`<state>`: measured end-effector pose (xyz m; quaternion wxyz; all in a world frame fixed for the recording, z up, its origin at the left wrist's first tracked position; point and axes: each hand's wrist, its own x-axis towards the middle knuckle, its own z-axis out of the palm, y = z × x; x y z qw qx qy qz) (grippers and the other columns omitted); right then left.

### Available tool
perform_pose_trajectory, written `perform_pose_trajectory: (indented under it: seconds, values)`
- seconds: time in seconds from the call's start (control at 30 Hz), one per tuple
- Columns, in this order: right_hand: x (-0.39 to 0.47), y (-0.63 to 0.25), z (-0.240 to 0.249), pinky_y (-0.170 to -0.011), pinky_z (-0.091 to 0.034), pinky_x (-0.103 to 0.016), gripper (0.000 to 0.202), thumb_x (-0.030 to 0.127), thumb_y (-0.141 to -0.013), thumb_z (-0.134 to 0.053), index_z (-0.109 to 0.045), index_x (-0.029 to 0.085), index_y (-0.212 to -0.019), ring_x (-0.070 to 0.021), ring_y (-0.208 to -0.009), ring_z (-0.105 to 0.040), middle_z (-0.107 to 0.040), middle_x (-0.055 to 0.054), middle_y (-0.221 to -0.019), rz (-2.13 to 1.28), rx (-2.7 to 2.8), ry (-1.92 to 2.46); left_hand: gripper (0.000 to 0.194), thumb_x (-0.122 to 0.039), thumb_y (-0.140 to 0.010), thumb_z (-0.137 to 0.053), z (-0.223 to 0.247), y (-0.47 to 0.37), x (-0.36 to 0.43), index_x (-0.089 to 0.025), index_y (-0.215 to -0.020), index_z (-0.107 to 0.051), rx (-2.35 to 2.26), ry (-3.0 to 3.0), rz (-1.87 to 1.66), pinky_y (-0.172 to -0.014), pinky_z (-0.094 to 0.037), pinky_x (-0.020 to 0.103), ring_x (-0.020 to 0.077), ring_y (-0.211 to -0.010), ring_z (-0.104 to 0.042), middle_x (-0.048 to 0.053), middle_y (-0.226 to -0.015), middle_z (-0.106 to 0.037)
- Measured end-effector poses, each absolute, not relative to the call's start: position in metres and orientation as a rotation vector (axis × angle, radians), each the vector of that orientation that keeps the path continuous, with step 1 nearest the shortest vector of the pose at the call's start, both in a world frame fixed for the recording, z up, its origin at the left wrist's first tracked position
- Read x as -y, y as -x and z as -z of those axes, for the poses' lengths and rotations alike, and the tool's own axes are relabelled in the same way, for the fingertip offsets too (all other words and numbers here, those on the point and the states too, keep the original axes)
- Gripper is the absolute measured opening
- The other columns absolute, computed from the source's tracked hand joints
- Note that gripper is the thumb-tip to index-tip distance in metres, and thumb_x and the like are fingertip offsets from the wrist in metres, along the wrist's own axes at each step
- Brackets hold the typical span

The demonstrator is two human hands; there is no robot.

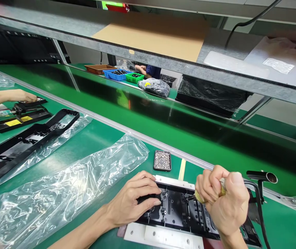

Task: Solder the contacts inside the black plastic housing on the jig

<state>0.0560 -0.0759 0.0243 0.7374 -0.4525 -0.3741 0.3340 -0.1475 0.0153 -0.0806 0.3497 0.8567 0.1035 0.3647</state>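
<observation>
A long black plastic housing (172, 207) lies between pale metal strips of a fixture (163, 235) at the lower right. My left hand (134, 199) rests on the housing's left end, thumb and fingers apart, touching its edges. My right hand (222, 197) is wrapped round a yellowish-handled screwdriver (199, 196), whose shaft points left, over the middle of the housing; what its tip touches is too small to tell. Just beyond the housing sits a small black tray (162, 160) of small silvery parts.
Clear plastic bags (72, 186) spread at the left. Beyond them lies another black housing (28, 145), near another person's hand (25, 95). A metal tube holder (261, 177) with a black cable stands at the right. A metal shelf (163, 58) crosses above the green conveyor (148, 117).
</observation>
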Motion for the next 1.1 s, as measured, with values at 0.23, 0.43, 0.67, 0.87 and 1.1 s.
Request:
perform_pose_trajectory:
  seconds: [0.23, 0.43, 0.67, 0.87, 1.1]
  values:
    - [0.0765, -0.0549, -0.0249, -0.038, -0.021, -0.02, 0.061, 0.061, -0.092, -0.063, -0.035, 0.02, -0.056, -0.008, -0.04, -0.022, -0.024, 0.006, -0.047, -0.742, 0.817, 1.003, 0.017, -0.022, -0.097, -0.071, 0.0789, 0.1469, -0.0146, -0.017, -0.113, -0.075, -0.279, -2.216, -0.947, -0.096, -0.055, 0.043, 0.0247, -0.108, -0.062, 0.009, -0.1, -0.075]
    - [0.076, -0.0546, -0.0253, -0.038, -0.021, -0.02, 0.062, 0.061, -0.092, -0.062, -0.035, 0.02, -0.056, -0.0079, -0.04, -0.022, -0.024, 0.006, -0.047, -0.74, 0.828, 0.997, 0.017, -0.02, -0.096, -0.071, 0.08, 0.1472, -0.0141, -0.017, -0.113, -0.075, -0.274, -2.21, -0.942, -0.097, -0.055, 0.043, 0.0238, -0.108, -0.062, 0.008, -0.1, -0.074]
    - [0.0773, -0.0563, -0.0234, -0.038, -0.022, -0.02, 0.062, 0.062, -0.092, -0.062, -0.036, 0.02, -0.054, -0.0084, -0.04, -0.023, -0.024, 0.005, -0.047, -0.753, 0.806, 0.991, 0.018, -0.019, -0.095, -0.072, 0.0792, 0.1456, -0.015, -0.018, -0.114, -0.074, -0.272, -2.206, -0.958, -0.097, -0.054, 0.042, 0.023, -0.108, -0.062, 0.007, -0.101, -0.075]
    - [0.0778, -0.0551, -0.0245, -0.038, -0.021, -0.02, 0.061, 0.059, -0.092, -0.063, -0.036, 0.02, -0.054, -0.0086, -0.04, -0.023, -0.024, 0.005, -0.046, -0.763, 0.812, 0.991, 0.018, -0.021, -0.096, -0.072, 0.0783, 0.1458, -0.0141, -0.018, -0.113, -0.075, -0.281, -2.204, -0.964, -0.096, -0.055, 0.041, 0.0231, -0.107, -0.062, 0.007, -0.1, -0.075]
    - [0.0799, -0.0563, -0.0233, -0.038, -0.022, -0.021, 0.06, 0.059, -0.094, -0.059, -0.033, 0.02, -0.055, -0.0086, -0.04, -0.022, -0.024, 0.006, -0.047, -0.756, 0.841, 0.998, 0.017, -0.024, -0.097, -0.07, 0.0782, 0.1459, -0.0146, -0.018, -0.112, -0.076, -0.286, -2.229, -0.963, -0.095, -0.057, 0.042, 0.0239, -0.106, -0.064, 0.008, -0.098, -0.075]
